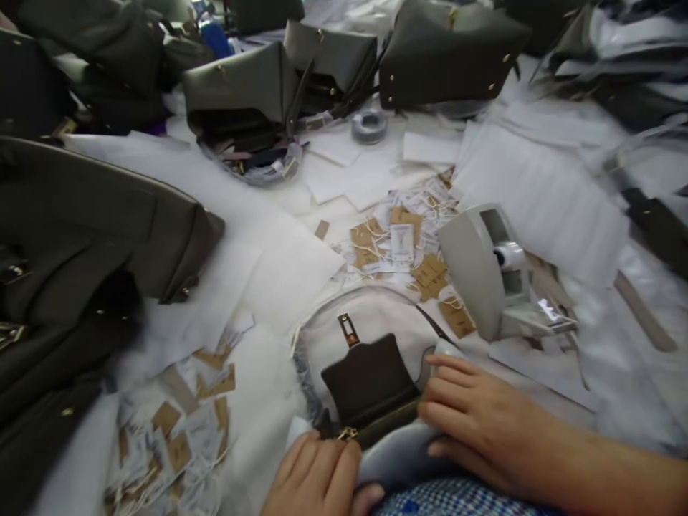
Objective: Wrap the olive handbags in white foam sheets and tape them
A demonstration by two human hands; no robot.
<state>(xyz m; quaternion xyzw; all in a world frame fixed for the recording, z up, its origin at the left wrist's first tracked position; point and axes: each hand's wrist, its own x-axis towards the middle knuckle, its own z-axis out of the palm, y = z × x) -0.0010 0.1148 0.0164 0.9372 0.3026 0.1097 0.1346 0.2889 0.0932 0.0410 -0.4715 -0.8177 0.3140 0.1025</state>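
A small dark handbag lies at the table's near edge, its flap laid back and a gold-coloured zip running across its opening. My left hand is closed on the bag's near left corner, beside the zip pull. At the right end, my right hand has its fingers curled over the bag's edge, with the thumb below. Pale wrapping material bulges between both hands. Beyond the flap curves a plastic-wrapped strap, and a metal buckle tab lies inside its loop.
A grey tape dispenser stands right of a heap of tags. More tags lie at the near left. Large dark bags crowd the left side and the back. A tape roll and white foam sheets lie farther off.
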